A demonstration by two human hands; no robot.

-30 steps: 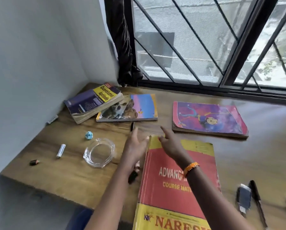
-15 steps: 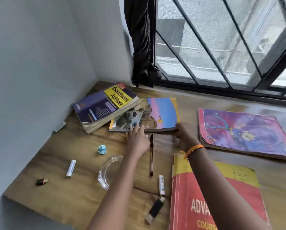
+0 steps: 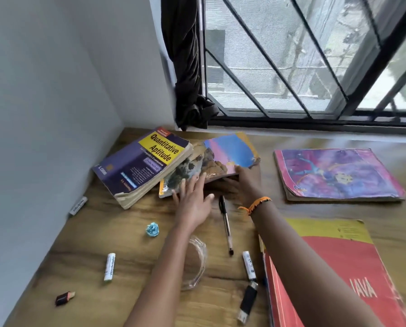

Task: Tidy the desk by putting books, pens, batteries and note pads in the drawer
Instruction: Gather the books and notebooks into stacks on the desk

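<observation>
Since no drawer shows, nothing counts as stowed: books, pen (image 3: 226, 223) and batteries (image 3: 109, 266) all lie on the worktop (image 3: 84, 244). Left hand (image 3: 193, 204) lies spread on the landscape-cover book (image 3: 211, 161); right hand (image 3: 246, 182) curls under its near edge, lifting it. Half a second ago both hands only touched that edge.

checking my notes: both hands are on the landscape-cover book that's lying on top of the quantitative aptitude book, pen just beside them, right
Not quite. The head view shows the landscape-cover book lying partly under the Quantitative Aptitude book, not on top. The left hand and right hand are on it, pen beside them.
</observation>
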